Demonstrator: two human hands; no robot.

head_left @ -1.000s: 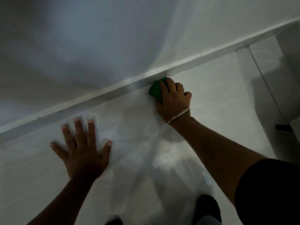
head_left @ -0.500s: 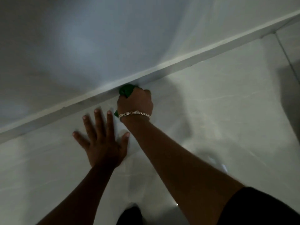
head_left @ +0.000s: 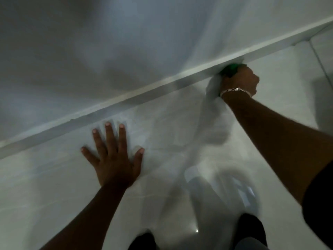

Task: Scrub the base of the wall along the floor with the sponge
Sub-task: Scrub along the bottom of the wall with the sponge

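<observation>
A green sponge (head_left: 229,69) is pressed against the white baseboard (head_left: 144,94) where the wall meets the floor, at the upper right. My right hand (head_left: 239,81), with a silver bracelet on the wrist, is closed around the sponge and hides most of it. My left hand (head_left: 115,159) lies flat on the pale tiled floor (head_left: 54,186), fingers spread, palm down, a short way in front of the baseboard and well left of the sponge.
The white wall (head_left: 126,42) fills the top of the view. A tile joint (head_left: 320,58) runs across the floor at the far right. My dark-clad knees or feet (head_left: 250,230) show at the bottom edge. The floor is glossy and reflects light.
My right hand has slid the sponge to the right along the baseboard, away from my left hand. The left hand stays planted flat on the floor.
</observation>
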